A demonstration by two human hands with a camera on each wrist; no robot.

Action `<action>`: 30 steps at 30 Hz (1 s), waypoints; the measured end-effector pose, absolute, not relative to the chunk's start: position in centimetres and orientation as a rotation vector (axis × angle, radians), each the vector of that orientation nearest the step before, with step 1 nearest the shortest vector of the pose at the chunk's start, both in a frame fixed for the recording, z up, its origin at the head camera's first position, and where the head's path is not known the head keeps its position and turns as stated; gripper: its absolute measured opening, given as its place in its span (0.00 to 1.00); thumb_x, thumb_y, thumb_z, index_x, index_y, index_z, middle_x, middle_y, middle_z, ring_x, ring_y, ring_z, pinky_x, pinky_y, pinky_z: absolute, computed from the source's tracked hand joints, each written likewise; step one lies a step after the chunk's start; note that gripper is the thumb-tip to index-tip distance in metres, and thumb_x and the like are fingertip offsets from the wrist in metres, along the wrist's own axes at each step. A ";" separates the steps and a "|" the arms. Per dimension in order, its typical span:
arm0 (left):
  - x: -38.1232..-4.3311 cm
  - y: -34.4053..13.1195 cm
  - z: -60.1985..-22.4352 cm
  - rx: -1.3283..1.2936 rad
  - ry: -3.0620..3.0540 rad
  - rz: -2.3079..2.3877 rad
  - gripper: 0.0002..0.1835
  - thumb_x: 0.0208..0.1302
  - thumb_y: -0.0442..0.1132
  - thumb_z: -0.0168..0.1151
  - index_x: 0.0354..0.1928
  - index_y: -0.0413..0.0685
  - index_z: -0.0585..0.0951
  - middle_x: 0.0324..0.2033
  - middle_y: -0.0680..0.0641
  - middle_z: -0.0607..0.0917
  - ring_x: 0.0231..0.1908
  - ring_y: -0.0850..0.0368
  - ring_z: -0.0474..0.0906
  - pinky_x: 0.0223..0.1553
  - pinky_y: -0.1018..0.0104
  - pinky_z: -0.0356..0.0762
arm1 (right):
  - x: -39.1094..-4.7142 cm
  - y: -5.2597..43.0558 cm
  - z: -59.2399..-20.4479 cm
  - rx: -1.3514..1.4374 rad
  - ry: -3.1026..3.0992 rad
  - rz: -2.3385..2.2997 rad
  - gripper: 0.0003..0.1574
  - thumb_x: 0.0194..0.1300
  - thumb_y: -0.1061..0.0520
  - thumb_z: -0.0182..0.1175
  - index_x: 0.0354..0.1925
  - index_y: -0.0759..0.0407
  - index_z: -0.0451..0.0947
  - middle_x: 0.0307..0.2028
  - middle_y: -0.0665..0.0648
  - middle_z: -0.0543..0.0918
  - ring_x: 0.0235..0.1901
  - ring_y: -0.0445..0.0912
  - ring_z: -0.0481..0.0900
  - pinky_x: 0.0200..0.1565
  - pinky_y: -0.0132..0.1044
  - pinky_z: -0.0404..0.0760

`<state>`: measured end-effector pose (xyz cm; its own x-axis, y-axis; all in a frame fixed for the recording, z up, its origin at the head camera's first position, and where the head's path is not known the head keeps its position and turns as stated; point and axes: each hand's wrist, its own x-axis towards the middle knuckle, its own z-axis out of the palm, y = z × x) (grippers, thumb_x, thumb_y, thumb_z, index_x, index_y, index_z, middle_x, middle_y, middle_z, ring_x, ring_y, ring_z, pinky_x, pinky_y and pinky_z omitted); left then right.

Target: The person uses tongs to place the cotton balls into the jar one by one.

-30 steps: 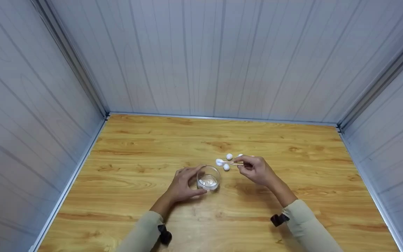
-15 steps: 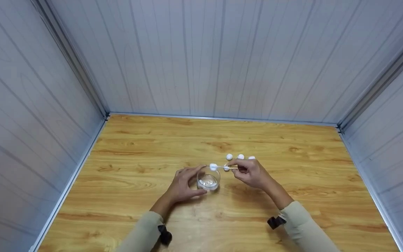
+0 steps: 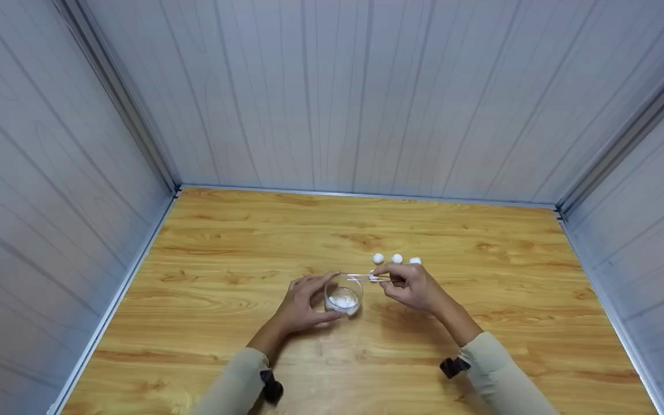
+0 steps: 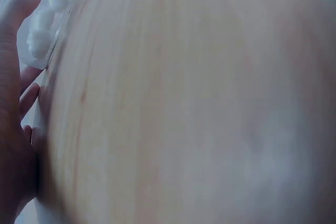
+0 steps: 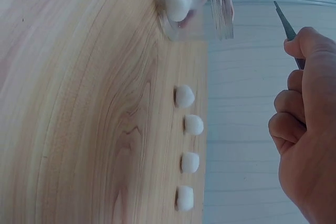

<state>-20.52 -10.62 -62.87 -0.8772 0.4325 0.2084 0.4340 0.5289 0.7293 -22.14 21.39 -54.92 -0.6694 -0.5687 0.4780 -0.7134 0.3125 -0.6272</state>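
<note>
A clear glass cup [image 3: 353,288] stands on the table with white cotton balls [image 5: 178,4] inside. My left hand [image 3: 303,304] holds it from the left, thumb on the near side and fingers on the far side. In the left wrist view the thumb lies against the cup's wall [image 4: 23,45]. My right hand [image 3: 415,287] pinches a pair of tweezers [image 3: 365,277], whose tips reach over the cup's rim, slightly apart, with no cotton ball between them. The right wrist view shows the tweezers [image 5: 285,22] from the side, above the table.
Several loose cotton balls lie beyond and beside the right hand, among them one far cotton ball [image 3: 378,258] and one partly behind the tweezers. The wood-grain table [image 3: 240,242] is bounded by pale panel walls [image 3: 332,98] at the back and both sides.
The right hand has moved left with the tweezers and a cotton ball to the cup. The tweezers have let the ball go, and it has dropped into the cup. The left hand stays put.
</note>
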 end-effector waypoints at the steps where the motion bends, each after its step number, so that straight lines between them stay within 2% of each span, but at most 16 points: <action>1: -20.5 -10.6 -62.9 -0.777 -2.746 -1.311 0.49 0.61 0.61 0.83 0.84 0.65 0.75 0.72 0.44 0.87 0.74 0.37 0.79 0.79 0.26 0.63 | -22.1 21.4 -54.9 1.183 -2.408 1.281 0.17 0.68 0.74 0.67 0.52 0.64 0.91 0.21 0.55 0.78 0.24 0.26 0.58 0.27 0.20 0.59; 8: -20.5 -10.7 -62.9 -0.768 -2.751 -1.282 0.50 0.60 0.61 0.83 0.83 0.63 0.75 0.73 0.43 0.87 0.74 0.36 0.79 0.78 0.26 0.64 | -22.2 21.4 -55.1 1.159 -2.422 1.316 0.17 0.67 0.75 0.67 0.51 0.66 0.91 0.18 0.55 0.73 0.23 0.27 0.56 0.28 0.21 0.58; 14: -20.6 -10.7 -62.8 -0.765 -2.767 -1.302 0.50 0.60 0.61 0.83 0.84 0.62 0.74 0.73 0.42 0.86 0.75 0.34 0.78 0.80 0.24 0.61 | -22.3 21.7 -55.1 1.149 -2.431 1.302 0.20 0.67 0.76 0.67 0.52 0.61 0.92 0.19 0.53 0.73 0.23 0.26 0.55 0.27 0.23 0.58; 20: -20.6 -10.7 -62.9 -0.767 -2.765 -1.310 0.50 0.60 0.62 0.83 0.84 0.64 0.74 0.74 0.43 0.86 0.75 0.36 0.78 0.80 0.25 0.61 | -22.5 22.4 -55.1 1.114 -2.463 1.259 0.19 0.69 0.74 0.67 0.54 0.63 0.92 0.17 0.52 0.67 0.23 0.26 0.54 0.28 0.24 0.59; 24: -20.6 -10.8 -63.0 -0.771 -2.762 -1.323 0.50 0.60 0.62 0.83 0.84 0.65 0.74 0.74 0.45 0.86 0.75 0.37 0.78 0.81 0.25 0.61 | -22.6 23.0 -55.2 1.075 -2.479 1.274 0.19 0.71 0.72 0.66 0.55 0.60 0.92 0.17 0.50 0.64 0.23 0.27 0.53 0.28 0.26 0.59; 30: -20.6 -10.7 -62.9 -0.781 -2.756 -1.298 0.50 0.61 0.61 0.83 0.84 0.63 0.74 0.73 0.44 0.86 0.75 0.36 0.79 0.78 0.26 0.63 | -22.6 23.6 -55.6 1.025 -2.494 1.268 0.17 0.70 0.73 0.67 0.53 0.63 0.91 0.18 0.48 0.64 0.24 0.27 0.54 0.29 0.27 0.60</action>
<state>-20.57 -10.69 -62.95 -0.8766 0.4365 0.2026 0.4342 0.5360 0.7240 -22.55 23.65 -55.59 -0.7517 -0.5039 0.4256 -0.6408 0.4052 -0.6521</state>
